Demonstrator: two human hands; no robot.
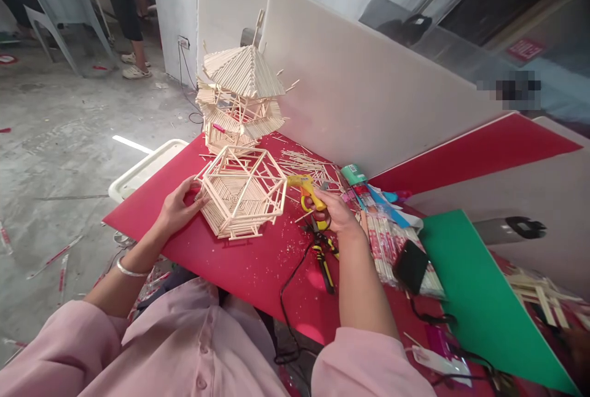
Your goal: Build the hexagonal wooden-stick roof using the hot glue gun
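A six-sided frame of wooden sticks (pixel 242 194) with a slatted floor stands on the red table (pixel 258 274). My left hand (pixel 182 206) grips its left side, thumb and fingers closed at the edge. In my right hand (pixel 338 212) is a yellow glue gun (pixel 306 187), its nozzle pointing left at the frame's right corner. Whether the nozzle touches the wood I cannot tell. Behind the frame rises a tiered stick pagoda (pixel 244 77). Yellow-and-black pliers (pixel 324 259) lie below my right hand.
Loose sticks (pixel 306 163) are scattered behind the glue gun. A green tape roll (pixel 353 174), bagged sticks (pixel 385 243), a black phone (pixel 412 266) and a green board (pixel 483 298) lie to the right. A black cord (pixel 286 298) crosses the table's front edge. A person (pixel 129 3) stands far left.
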